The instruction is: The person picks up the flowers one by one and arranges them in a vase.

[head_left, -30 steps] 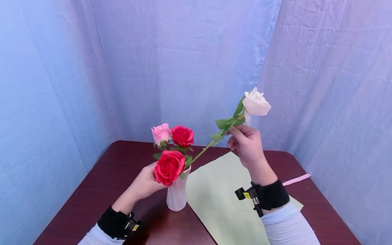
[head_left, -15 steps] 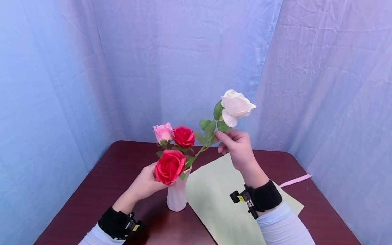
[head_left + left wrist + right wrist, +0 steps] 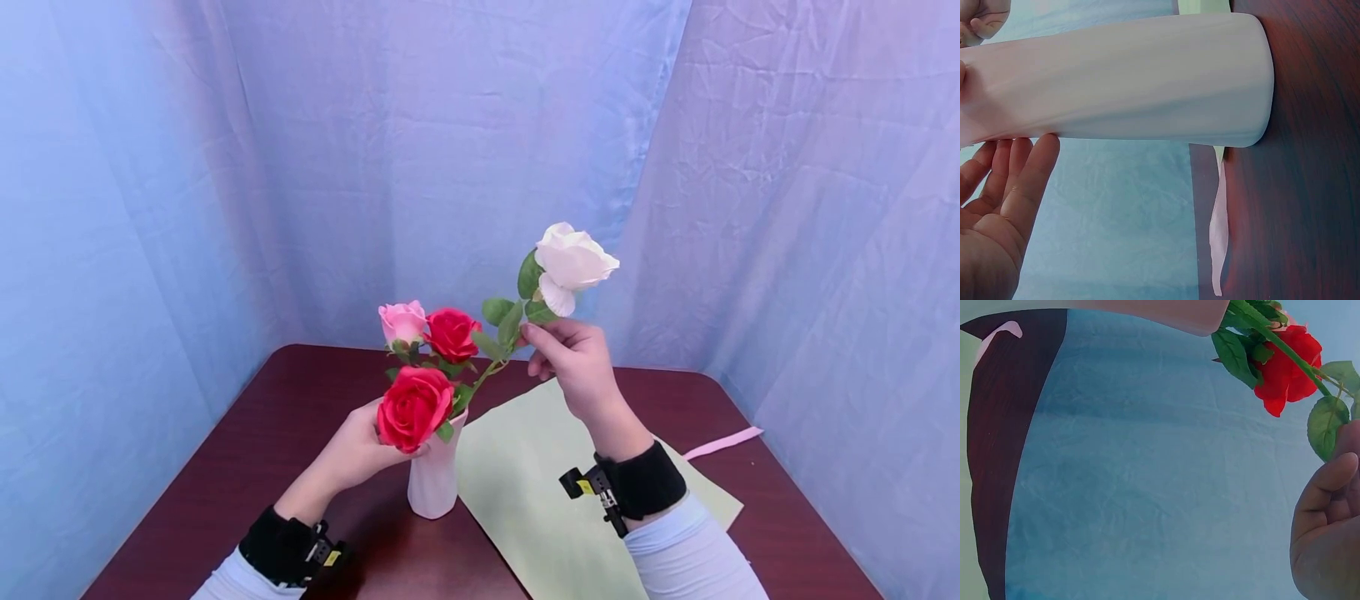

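A white vase [image 3: 433, 483] stands upright on the table, with two red roses [image 3: 415, 408] and a pink rose [image 3: 402, 322] in its mouth. My left hand [image 3: 360, 446] holds the vase near its rim, partly hidden behind the front red rose. In the left wrist view, the fingers [image 3: 1032, 181] lie along one side of the vase [image 3: 1147, 87]. My right hand [image 3: 581, 367] pinches the stem of a white rose [image 3: 573, 262] below its bloom. That stem leans rightward from the vase mouth, its lower end hidden.
A pale green sheet of paper [image 3: 547, 500] lies on the dark wooden table [image 3: 315, 383], right of the vase. A pink ribbon [image 3: 723, 442] extends from the sheet's right side. Blue cloth [image 3: 465, 150] hangs behind and at both sides.
My right hand has moved left and slightly lower with the white rose, bringing its bloom nearer the other roses and its stem deeper into the vase. My left hand has barely moved.
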`<state>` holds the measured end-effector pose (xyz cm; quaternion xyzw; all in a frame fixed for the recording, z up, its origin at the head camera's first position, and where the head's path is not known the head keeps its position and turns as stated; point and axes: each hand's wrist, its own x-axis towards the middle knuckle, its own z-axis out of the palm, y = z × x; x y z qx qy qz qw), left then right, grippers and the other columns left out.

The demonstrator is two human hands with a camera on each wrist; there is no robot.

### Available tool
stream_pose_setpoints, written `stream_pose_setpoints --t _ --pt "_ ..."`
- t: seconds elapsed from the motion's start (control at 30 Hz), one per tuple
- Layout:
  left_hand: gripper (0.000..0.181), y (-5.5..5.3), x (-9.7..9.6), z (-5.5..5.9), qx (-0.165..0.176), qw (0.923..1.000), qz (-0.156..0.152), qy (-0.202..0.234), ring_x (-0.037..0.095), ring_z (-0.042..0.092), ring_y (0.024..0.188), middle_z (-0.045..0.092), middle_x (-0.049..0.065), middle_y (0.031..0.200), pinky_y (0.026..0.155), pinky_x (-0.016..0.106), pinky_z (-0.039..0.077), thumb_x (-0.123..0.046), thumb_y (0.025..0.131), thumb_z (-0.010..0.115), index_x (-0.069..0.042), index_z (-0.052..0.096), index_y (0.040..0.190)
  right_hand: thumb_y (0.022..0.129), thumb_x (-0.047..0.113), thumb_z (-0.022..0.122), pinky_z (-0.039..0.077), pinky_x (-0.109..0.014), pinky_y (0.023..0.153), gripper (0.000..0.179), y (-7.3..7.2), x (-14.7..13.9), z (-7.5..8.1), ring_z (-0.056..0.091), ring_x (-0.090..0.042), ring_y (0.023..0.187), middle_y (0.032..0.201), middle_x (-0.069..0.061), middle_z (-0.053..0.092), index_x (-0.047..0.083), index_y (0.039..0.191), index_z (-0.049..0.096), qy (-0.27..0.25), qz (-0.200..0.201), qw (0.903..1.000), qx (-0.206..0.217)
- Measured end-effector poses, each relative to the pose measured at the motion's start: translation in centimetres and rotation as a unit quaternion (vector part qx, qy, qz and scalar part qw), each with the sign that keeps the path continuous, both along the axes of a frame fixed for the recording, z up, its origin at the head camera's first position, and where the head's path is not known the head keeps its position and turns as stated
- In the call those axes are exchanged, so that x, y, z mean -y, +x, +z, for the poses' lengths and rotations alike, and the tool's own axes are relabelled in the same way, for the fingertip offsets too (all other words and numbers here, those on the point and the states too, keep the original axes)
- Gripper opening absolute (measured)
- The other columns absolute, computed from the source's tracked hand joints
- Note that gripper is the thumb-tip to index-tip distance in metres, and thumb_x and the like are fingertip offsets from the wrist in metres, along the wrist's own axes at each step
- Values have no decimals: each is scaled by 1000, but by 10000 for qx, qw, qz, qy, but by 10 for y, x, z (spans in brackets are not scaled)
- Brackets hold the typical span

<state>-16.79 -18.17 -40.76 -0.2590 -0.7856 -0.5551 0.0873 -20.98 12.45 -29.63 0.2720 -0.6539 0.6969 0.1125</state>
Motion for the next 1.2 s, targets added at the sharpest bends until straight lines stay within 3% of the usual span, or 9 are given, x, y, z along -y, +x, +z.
stream_pose_setpoints --t 0.17,0.3,0.47,0.6,1.0,1.2 --pt "58 -1 1 -2 -47 10000 39 -11 27 64 109 67 1 121 78 36 60 -21 78 90 -20 65 130 96 2 63 51 -26 49 14 0 0 5 61 -18 52 63 -7 66 -6 92 74 110 -26 9996 -263" --pt "56 -2 1 -2 -67 10000 -1 22 26 64 108 67 2 121 79 36 60 -20 78 90 -18 67 129 94 -4 59 47 -26 47 22 -1 1 9 59 -20 50 58 -9 61 6 83 76 -41 -46 9989 -468" --pt "59 -2 1 -2 -36 10000 39 -11 27 63 110 66 2 121 78 36 60 -21 77 91 -20 65 130 94 1 68 47 -25 46 9 -1 7 8 58 -18 51 60 -7 63 -4 89 75 170 -23 9991 -382" --pt "67 -1 0 -1 85 9999 96 15 29 62 112 65 2 124 77 36 60 -25 77 91 -19 59 135 92 3 72 48 -26 46 15 -1 12 8 57 -17 51 63 -5 65 -12 90 72 297 -30 9989 -374" --pt "69 1 1 1 213 9996 190 -28 30 62 113 66 1 123 76 36 61 -26 75 92 -23 59 135 91 -2 71 50 -25 48 12 4 16 6 58 -17 51 63 -7 65 -11 84 70 517 91 9975 -480" --pt "67 1 1 0 85 9999 94 -33 29 62 113 65 0 124 78 36 60 -23 77 91 -24 59 135 94 -4 64 46 -25 46 10 8 14 11 54 -15 52 78 -2 70 -11 97 70 414 137 9953 -864"
